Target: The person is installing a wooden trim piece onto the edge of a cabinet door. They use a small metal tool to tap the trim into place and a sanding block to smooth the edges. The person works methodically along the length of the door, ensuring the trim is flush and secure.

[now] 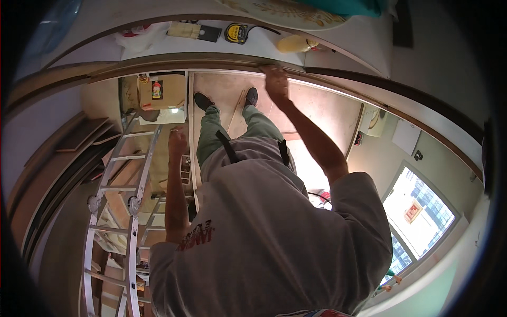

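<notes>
My right hand (276, 84) is raised to the brown wooden edge (222, 62) of a white shelf, its fingertips at the underside of that edge. Its fingers look curled together and slightly blurred, and what lies between them is hidden. Lower on the left, my left hand (178, 141) hangs beside my leg with its fingers curled. A tiny pale thing shows at these fingers, too small to name. On the shelf stand a yellow-and-black tape measure (236, 33), a yellowish plastic bottle (296, 44) lying on its side, and a flat tan and dark grey piece (194, 31).
An aluminium folding ladder (132, 232) stands close at my left. Beyond it, dark boards (79, 142) lean by the wall. A cardboard box (171, 90) sits past my left hand. A thin wooden strip (236, 112) lies between my feet. At the right is a bright window (422, 211).
</notes>
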